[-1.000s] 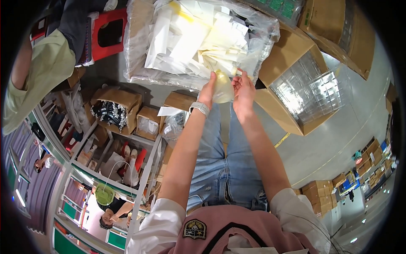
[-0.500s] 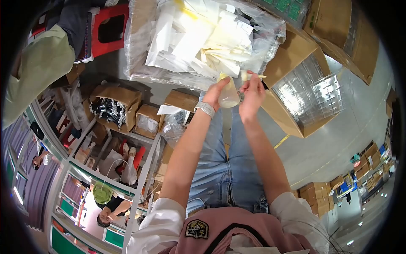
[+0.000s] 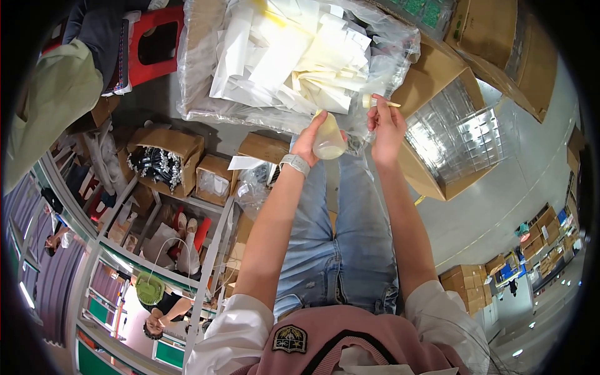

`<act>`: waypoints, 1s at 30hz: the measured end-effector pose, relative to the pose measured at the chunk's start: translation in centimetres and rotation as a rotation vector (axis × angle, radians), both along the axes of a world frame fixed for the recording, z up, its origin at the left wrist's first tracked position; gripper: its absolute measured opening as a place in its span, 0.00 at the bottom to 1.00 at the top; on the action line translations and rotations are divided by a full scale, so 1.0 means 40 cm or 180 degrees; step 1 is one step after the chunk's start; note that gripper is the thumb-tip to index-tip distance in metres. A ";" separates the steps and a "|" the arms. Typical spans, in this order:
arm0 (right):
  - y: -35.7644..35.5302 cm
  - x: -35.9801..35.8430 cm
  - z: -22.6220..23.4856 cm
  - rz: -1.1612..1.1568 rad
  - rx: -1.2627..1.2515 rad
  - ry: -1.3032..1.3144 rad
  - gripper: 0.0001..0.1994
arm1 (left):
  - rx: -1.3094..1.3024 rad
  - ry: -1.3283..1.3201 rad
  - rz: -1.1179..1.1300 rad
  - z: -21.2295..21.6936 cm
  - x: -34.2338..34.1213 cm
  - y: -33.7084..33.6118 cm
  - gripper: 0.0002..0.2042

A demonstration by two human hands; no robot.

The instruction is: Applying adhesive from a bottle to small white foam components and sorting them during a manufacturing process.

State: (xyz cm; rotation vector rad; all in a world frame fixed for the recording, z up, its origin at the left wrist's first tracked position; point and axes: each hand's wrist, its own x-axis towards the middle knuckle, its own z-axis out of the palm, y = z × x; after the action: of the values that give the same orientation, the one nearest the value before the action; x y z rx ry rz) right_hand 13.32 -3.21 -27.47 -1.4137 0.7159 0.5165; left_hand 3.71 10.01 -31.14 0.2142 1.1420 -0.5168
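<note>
My left hand (image 3: 305, 145) is closed round the side of a translucent squeeze bottle (image 3: 329, 137), with some pale content pooled at its wide end. Its narrower end points away from me, toward the bin. To its right, and apart from it, my right hand (image 3: 387, 136) pinches a cream-coloured nozzle cap (image 3: 369, 100) between thumb and fingers. A thin pointed tip sticks out of the cap to the right. Just beyond both hands lies a plastic-lined bin edge, with loose white and pale yellow paper strips (image 3: 281, 59) heaped inside.
An open carton (image 3: 431, 181) with clear plastic trays stands at the right. Smaller cartons (image 3: 212, 181) line the left, one holding black and silver parts (image 3: 156, 165). A red stool (image 3: 153, 47) and a co-worker's pale sleeve (image 3: 65, 94) are at the upper left.
My hands have moved farther apart: the right one went right with the cap, the left one slightly left with the bottle. The bottle now tilts and shows more of its side.
</note>
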 end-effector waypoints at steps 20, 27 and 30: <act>0.086 -0.069 -0.036 0.0623 -0.0427 0.0125 0.10 | -0.0348 0.0251 0.1070 -0.044 0.025 -0.074 0.24; 0.061 0.069 0.065 0.0462 -0.0096 -0.0358 0.08 | -0.0488 0.0190 0.0931 -0.065 -0.004 -0.038 0.22; 0.121 0.106 0.189 -0.0373 0.0046 -0.0977 0.08 | -0.0165 0.0653 0.1328 0.003 0.044 -0.027 0.24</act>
State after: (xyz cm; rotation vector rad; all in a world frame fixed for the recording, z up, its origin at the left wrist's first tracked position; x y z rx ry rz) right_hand 17.55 1.63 -19.91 -1.3897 0.5414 0.2057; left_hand 5.48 8.94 -31.01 -0.1255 1.3286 -0.1994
